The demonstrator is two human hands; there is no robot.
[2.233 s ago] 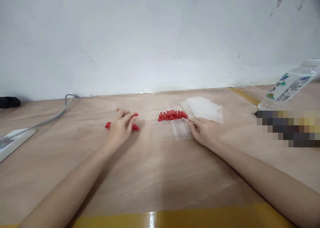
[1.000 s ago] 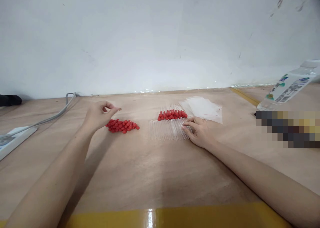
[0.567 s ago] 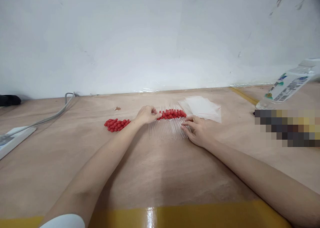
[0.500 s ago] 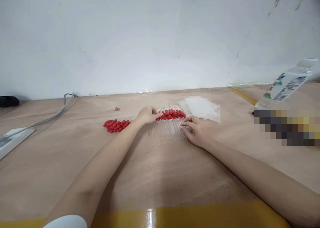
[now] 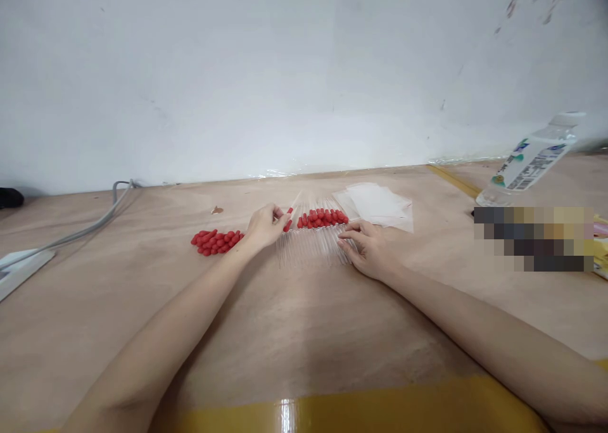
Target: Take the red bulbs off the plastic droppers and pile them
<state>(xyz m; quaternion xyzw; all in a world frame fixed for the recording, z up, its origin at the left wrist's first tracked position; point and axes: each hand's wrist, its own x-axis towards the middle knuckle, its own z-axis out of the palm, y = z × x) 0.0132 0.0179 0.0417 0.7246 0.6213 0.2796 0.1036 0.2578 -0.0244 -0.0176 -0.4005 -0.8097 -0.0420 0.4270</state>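
Note:
My left hand [image 5: 266, 226] is closed, pinching a red-bulbed glass dropper [image 5: 289, 211] whose clear, thin tube points up and away. Just right of it lies a row of red rubber bulbs [image 5: 323, 218], with thin clear tubes running away behind them. In front of those bulbs, more clear tubes [image 5: 306, 246] lie side by side towards me. At the right end of these tubes rests my right hand [image 5: 369, 251], its bent fingers apart and the tips touching or nearly touching the tubes. A heap of red bulbs [image 5: 215, 241] lies left of my left hand, partly behind the wrist.
White paper or thin plastic sheets [image 5: 377, 203] lie behind my right hand. A tilted clear bottle [image 5: 534, 164] stands farther right, near a blurred-out patch. At left are a grey cable [image 5: 90, 221] and a white power strip [image 5: 23, 271]. A wall [image 5: 237, 91] closes the back.
My left hand has moved slightly left, away from the row of bulbs, with a dropper now in its fingers. My right hand has stayed by the tubes. The view has shifted a little.

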